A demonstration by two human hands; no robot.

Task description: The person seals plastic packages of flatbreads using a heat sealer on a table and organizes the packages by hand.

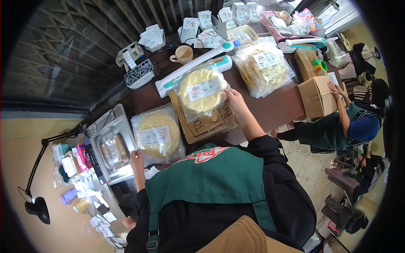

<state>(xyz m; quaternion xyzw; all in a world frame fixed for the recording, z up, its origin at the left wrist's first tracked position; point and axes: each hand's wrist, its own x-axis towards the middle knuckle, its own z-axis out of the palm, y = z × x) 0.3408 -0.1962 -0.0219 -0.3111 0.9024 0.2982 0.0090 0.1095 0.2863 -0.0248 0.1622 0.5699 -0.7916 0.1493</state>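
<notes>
My right hand (237, 102) is closed on the right edge of a clear-bagged round pizza (203, 89) with a white and red label. That bag is over a cardboard box (213, 124) with black handwriting and beside the long white and teal bag sealers (192, 65). At lower left, my left hand (136, 162) has its fingers closed at the lower left edge of a second bagged pizza (157, 135), also labelled. This one lies between the box and a steel machine with a clear window (110, 147).
Behind stand a mug (183, 54), a label printer (130, 55), label stacks (190, 27) and a pile of bagged pizzas (265, 63). At right a person in an apron handles a carton (317, 96). Another hand (128, 222) shows at lower left, near a black lamp (39, 209).
</notes>
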